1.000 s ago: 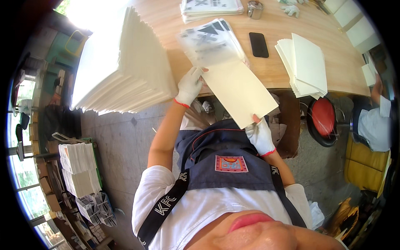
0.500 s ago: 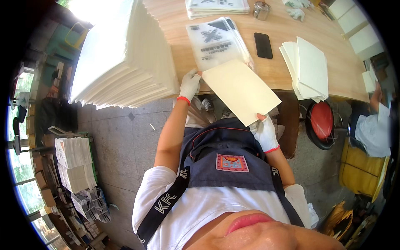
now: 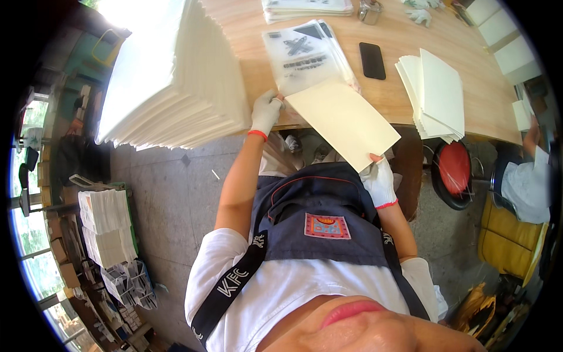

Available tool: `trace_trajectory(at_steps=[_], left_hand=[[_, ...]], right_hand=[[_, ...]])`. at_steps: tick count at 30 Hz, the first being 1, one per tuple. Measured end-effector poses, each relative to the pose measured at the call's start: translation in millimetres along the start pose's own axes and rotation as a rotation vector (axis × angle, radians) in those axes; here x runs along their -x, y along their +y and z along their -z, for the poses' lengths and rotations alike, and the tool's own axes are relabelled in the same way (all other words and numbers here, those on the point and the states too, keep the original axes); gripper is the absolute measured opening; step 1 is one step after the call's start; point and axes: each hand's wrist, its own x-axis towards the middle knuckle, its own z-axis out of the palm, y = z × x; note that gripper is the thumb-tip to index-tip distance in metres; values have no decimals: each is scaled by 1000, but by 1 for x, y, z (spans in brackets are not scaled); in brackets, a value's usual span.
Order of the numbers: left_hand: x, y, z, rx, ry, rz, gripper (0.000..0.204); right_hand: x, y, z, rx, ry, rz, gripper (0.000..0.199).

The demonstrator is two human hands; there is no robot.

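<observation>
Cream sheet held at two corners, near end swung right

Both hands pinch the cream sheet (image 3: 343,120) over the near edge of the surface (image 3: 404,41). From my end of the feed, the left hand (image 3: 267,111) grips the far left corner, thumb toward the sheet. At the right hand (image 3: 378,180) the thumb presses on top of the near corner; I cannot see the fingers beneath.

Compared with half a second ago, the near end and right hand have shifted rightward, while the left corner barely moves. A second ago the translucent layer met the sheet; now the pile of printed bags (image 3: 305,58) shows its print plainly. I judge the sheet is under two-handed control and not yet set down.

I see the left arm reaching nearly straight forward, the right bent close to the apron (image 3: 299,193).

Further out, a tall paper stack (image 3: 199,88) stands left, with a phone (image 3: 372,61) and a smaller paper pile (image 3: 443,94) to the right. Beyond the edge sits a red stool (image 3: 454,167).
</observation>
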Motion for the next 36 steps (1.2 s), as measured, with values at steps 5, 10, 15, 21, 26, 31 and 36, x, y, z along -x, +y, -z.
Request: trace_trajectory(at_steps=[5, 10, 15, 21, 26, 31, 36], left_hand=[[25, 19, -4, -551, 135, -226, 19], [55, 7, -22, -319, 110, -164, 17], [59, -36, -89, 707, 197, -59, 28], [78, -77, -131, 1362, -250, 225, 33], [110, -101, -161, 991, 51, 240, 32], [100, -58, -136, 638, -172, 340, 23], [116, -34, -79, 728, -208, 519, 35]], right_hand=[[3, 6, 13, 55, -161, -76, 34], [14, 10, 8, 26, -283, -201, 32], [43, 19, -25, 185, -324, -214, 31], [36, 31, -14, 295, -272, -230, 31], [-32, 70, -27, 241, -15, -175, 25], [-100, 72, -33, -19, -105, -230, 21], [-73, 43, -39, 877, -307, -281, 22]])
